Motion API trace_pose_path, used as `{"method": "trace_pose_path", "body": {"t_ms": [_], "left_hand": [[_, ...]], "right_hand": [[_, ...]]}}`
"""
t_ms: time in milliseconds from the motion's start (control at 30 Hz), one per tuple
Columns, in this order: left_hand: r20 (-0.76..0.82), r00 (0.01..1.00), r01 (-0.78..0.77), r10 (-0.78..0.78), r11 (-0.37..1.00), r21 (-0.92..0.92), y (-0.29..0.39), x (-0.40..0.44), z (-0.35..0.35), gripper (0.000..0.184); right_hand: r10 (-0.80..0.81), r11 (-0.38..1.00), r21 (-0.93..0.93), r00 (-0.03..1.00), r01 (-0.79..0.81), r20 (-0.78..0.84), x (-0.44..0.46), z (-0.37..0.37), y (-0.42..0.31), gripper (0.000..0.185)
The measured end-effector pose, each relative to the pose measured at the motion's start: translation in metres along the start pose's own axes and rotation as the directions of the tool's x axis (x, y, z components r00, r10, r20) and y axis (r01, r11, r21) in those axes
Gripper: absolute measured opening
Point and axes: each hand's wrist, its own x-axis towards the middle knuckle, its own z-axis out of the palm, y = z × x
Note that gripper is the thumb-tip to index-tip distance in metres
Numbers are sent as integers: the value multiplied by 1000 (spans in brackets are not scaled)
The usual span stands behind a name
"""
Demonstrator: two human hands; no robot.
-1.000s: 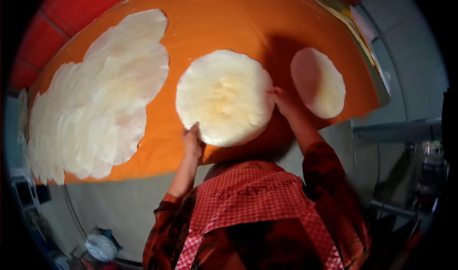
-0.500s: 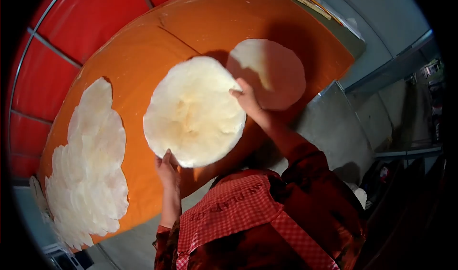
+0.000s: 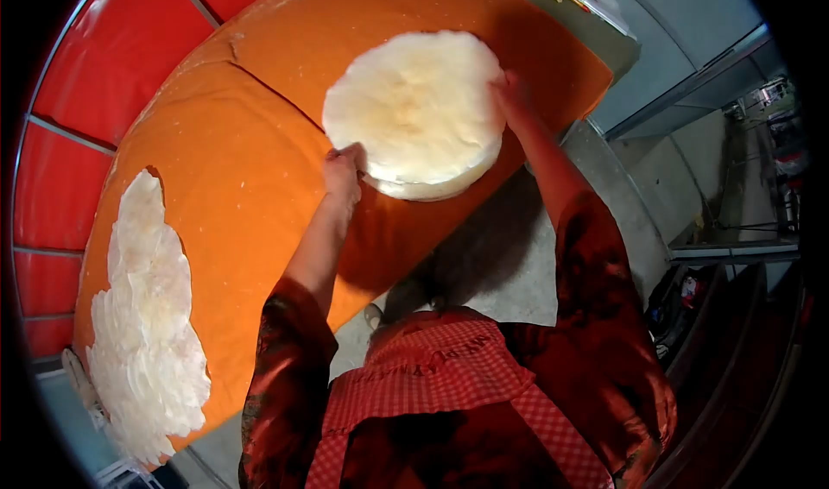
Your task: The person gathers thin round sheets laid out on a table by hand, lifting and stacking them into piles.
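1. Flatbread (image 3: 414,105), round and pale with faint browning toward its middle, is being held roughly level in the head view, over the far right part of the counter (image 3: 250,170).
2. The left hand (image 3: 340,178) is gripping the near left rim; its fingers are pinching the edge, with the thumb lying on the upper face.
3. The right hand (image 3: 511,99) is gripping the right rim from the opposite side; blur is hiding the exact place of each fingertip.
4. A second pale edge (image 3: 436,192) is showing just under the near rim; I cannot tell whether it is touching the bread above.
5. Orange cloth is covering the counter, and a dark crease is running across it, ending at the left rim of the bread.
6. Well apart, on the near left part of the counter, a row of overlapping thin sheets (image 3: 147,334) is lying in a long band.
7. Beyond the counter's far left edge, red panels (image 3: 112,66) are standing between metal bars.
8. The person is wearing a red-and-white checked apron (image 3: 432,372) and dark red patterned sleeves (image 3: 591,256), and is standing at the near side, above a grey floor (image 3: 527,290).
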Motion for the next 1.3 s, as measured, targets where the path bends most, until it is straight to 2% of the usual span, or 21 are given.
{"method": "trace_pose_path", "body": {"t_ms": [33, 67, 133, 167, 233, 333, 433, 500, 533, 633, 700, 800, 833, 900, 933, 1000, 1033, 1100, 1200, 1267, 1300], "left_hand": [[-99, 995, 24, -6, 983, 180, -15, 8, 8, 24], [-228, 973, 103, -44, 962, 251, -18, -1, 21, 24], [-188, 981, 12, 56, 940, 342, -47, 4, 14, 29], [-216, 969, -2, 119, 880, 474, -53, 8, 11, 30], [-237, 941, -1, 241, 702, 712, -48, 1, 13, 32], [-242, 957, 97, 163, 603, 792, -38, -7, 11, 33], [-141, 908, 27, 396, 281, 959, -50, -11, 12, 32], [-177, 904, 32, 389, 351, 936, -53, -11, 12, 31], [-192, 903, 32, 385, 384, 923, -52, -11, 13, 31], [-273, 933, 82, 233, 603, 794, -45, -17, 14, 29], [-291, 934, 95, 207, 641, 761, -42, -19, 13, 28], [-326, 929, 117, 173, 700, 705, -43, -18, 8, 27], [-340, 927, 126, 161, 719, 683, -44, -19, 7, 27], [-307, 935, 90, 176, 721, 687, -41, -30, 5, 26], [-292, 939, 72, 184, 723, 687, -40, -36, 4, 26], [-210, 974, 162, -89, 918, 361, -44, -48, -1, 26], [-126, 970, 227, -206, 957, 182, -46, -56, -2, 26], [47, 940, 341, -338, 936, -82, -50, -86, 1, 29], [30, 842, 534, -538, 826, -179, -36, -116, 20, 49], [131, 807, 590, -576, 773, -232, -34, -107, 20, 56], [183, 787, 617, -589, 745, -254, -32, -102, 19, 60]], "right_hand": [[55, 998, -19, 998, -54, 35, 4, 0, 36, 25], [52, 990, -131, 999, -52, -3, 5, 4, 74, 26], [31, 936, -348, 997, -55, -75, 2, 16, 122, 29], [22, 934, -355, 997, -48, -77, 7, 19, 133, 30], [16, 928, -370, 996, -46, -83, 10, 21, 133, 32], [64, 864, -492, 994, -101, -92, -13, 15, 93, 35], [125, 738, -644, 978, -203, -165, -17, 19, 84, 35], [134, 677, -683, 959, -274, -251, -21, 26, 77, 35], [183, 683, -673, 958, -285, -220, -23, 26, 71, 36], [303, 714, -620, 942, -326, -147, -20, 16, 57, 38], [357, 754, -553, 928, -355, -109, -13, 8, 64, 41], [462, 846, -285, 887, -450, -31, 5, -1, 105, 48], [524, 849, -102, 851, -519, 33, -4, -2, 85, 51], [604, 731, 250, 772, -635, 197, -39, -5, 19, 56], [603, 698, 287, 754, -657, 260, -36, -5, 20, 55], [589, 622, 348, 712, -702, 383, -30, -12, 25, 55], [560, 609, 373, 712, -700, 424, -31, -12, 22, 53], [492, 581, 422, 713, -696, 499, -33, -12, 15, 48], [407, 631, 418, 738, -654, 538, -21, -9, 44, 38], [374, 676, 430, 782, -598, 499, -19, -12, 37, 33], [209, 863, 328, 863, -384, 459, -25, -22, 42, 31]]}}
